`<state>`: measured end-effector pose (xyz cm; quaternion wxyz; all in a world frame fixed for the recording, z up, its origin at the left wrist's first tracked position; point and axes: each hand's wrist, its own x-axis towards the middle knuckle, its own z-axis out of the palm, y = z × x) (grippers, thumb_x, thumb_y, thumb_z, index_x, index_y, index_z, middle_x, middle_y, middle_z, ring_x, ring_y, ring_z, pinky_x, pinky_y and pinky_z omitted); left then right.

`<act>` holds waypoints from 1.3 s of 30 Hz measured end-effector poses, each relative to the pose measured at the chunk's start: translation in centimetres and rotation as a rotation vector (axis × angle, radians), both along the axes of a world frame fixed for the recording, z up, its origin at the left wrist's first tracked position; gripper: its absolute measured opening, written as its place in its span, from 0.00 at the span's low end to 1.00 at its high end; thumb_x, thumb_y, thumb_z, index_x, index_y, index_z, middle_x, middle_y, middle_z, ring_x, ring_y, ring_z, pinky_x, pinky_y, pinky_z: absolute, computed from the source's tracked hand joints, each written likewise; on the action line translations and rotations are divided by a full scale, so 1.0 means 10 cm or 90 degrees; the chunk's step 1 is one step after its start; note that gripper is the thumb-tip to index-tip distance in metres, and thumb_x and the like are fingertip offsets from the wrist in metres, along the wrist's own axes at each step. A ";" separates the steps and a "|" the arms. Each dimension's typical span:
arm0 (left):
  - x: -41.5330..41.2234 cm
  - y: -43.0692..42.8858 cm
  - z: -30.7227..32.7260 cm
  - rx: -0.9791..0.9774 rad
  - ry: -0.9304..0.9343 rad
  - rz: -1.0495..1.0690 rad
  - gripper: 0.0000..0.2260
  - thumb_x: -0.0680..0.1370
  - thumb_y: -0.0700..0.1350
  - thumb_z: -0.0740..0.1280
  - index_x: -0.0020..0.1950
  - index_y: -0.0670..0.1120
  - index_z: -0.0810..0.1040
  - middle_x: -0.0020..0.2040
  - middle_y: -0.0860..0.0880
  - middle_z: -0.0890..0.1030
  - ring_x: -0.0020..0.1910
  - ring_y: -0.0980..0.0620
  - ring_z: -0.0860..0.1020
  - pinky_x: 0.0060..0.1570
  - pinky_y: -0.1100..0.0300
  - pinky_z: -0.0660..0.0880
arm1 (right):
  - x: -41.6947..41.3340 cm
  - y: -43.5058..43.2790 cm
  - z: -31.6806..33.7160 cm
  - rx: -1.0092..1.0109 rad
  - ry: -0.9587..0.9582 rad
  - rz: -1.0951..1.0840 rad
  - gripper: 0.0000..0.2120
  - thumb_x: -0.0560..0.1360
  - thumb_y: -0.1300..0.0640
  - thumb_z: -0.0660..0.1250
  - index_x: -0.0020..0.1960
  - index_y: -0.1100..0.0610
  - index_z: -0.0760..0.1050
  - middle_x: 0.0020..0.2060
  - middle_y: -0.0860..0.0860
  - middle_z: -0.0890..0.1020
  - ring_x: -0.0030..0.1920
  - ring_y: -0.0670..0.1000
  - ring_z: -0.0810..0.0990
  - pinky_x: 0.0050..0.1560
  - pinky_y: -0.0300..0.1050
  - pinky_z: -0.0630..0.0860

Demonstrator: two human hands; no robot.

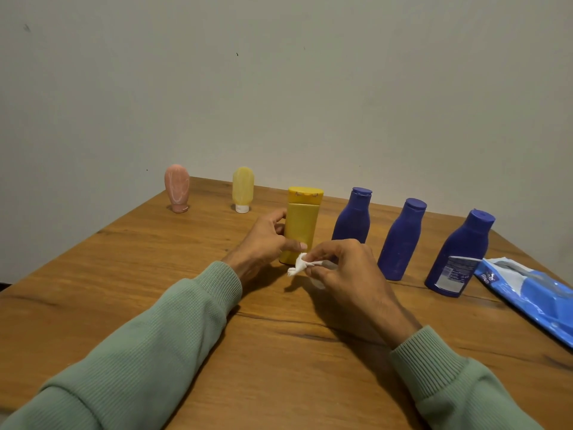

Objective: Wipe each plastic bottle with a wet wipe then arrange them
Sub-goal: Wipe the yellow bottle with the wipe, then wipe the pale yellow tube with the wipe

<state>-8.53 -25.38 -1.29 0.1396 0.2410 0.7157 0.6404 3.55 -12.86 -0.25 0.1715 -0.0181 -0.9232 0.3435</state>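
Observation:
A yellow flip-cap bottle (302, 223) stands upright on the wooden table (155, 274), and my left hand (266, 243) grips its lower part from the left. My right hand (341, 268) pinches a crumpled white wet wipe (299, 264) just in front of the bottle's base. Along the back stand a pink tube bottle (176, 187) and a pale yellow tube bottle (243, 189), both on their caps. To the right stand three dark blue bottles (353, 217), (403, 240), (459, 252), the nearest with a peeling label.
A blue wet wipe pack (533, 296) lies at the table's right edge, beside the nearest blue bottle. A plain wall rises right behind the table. The table's left edge runs diagonally past the pink bottle.

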 end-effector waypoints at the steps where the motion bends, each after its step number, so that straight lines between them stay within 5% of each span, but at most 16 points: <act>1: 0.00 0.00 0.00 0.000 0.001 -0.001 0.23 0.71 0.33 0.73 0.56 0.55 0.72 0.56 0.51 0.80 0.58 0.50 0.78 0.56 0.52 0.77 | 0.00 0.00 0.00 -0.001 -0.002 0.000 0.07 0.73 0.56 0.70 0.51 0.49 0.81 0.49 0.45 0.82 0.50 0.41 0.76 0.48 0.39 0.76; 15: -0.03 -0.01 -0.04 0.011 -0.025 -0.003 0.25 0.70 0.29 0.72 0.58 0.55 0.74 0.57 0.47 0.81 0.58 0.47 0.80 0.58 0.46 0.78 | 0.00 -0.03 0.00 -0.001 -0.005 -0.001 0.08 0.73 0.56 0.70 0.52 0.51 0.81 0.49 0.46 0.82 0.50 0.41 0.77 0.48 0.39 0.77; 21: -0.08 -0.13 0.00 0.046 -0.047 0.032 0.29 0.68 0.21 0.62 0.60 0.48 0.74 0.43 0.46 0.80 0.36 0.51 0.79 0.33 0.56 0.73 | -0.05 -0.16 0.00 0.000 0.014 0.021 0.10 0.73 0.56 0.70 0.54 0.50 0.80 0.50 0.45 0.81 0.44 0.35 0.73 0.38 0.29 0.70; 25: -0.21 -0.29 -0.04 0.090 -0.063 0.115 0.27 0.69 0.21 0.60 0.57 0.48 0.76 0.54 0.40 0.81 0.52 0.43 0.80 0.50 0.47 0.78 | -0.15 -0.40 0.01 -0.027 0.043 0.069 0.09 0.73 0.57 0.69 0.53 0.51 0.80 0.54 0.45 0.80 0.51 0.38 0.75 0.44 0.30 0.73; 30: -0.40 -0.52 -0.05 0.083 -0.028 0.221 0.21 0.69 0.23 0.63 0.54 0.44 0.76 0.51 0.40 0.81 0.48 0.48 0.79 0.46 0.57 0.79 | -0.35 -0.69 -0.02 -0.060 0.057 0.092 0.09 0.75 0.58 0.68 0.54 0.50 0.79 0.51 0.43 0.80 0.43 0.33 0.74 0.34 0.25 0.70; 34: -0.60 -0.59 -0.08 0.049 0.001 0.257 0.20 0.70 0.25 0.66 0.54 0.46 0.76 0.50 0.45 0.80 0.50 0.50 0.79 0.44 0.60 0.77 | -0.58 -0.86 -0.05 -0.142 0.061 0.055 0.08 0.76 0.59 0.66 0.53 0.51 0.79 0.42 0.43 0.79 0.39 0.39 0.77 0.32 0.29 0.73; 39: -0.88 -0.58 -0.09 0.014 0.025 0.269 0.22 0.71 0.30 0.71 0.60 0.48 0.71 0.51 0.51 0.77 0.47 0.57 0.77 0.45 0.61 0.77 | -0.95 -0.96 -0.11 -0.221 0.053 -0.024 0.07 0.77 0.60 0.64 0.54 0.53 0.77 0.48 0.48 0.81 0.40 0.38 0.77 0.28 0.24 0.68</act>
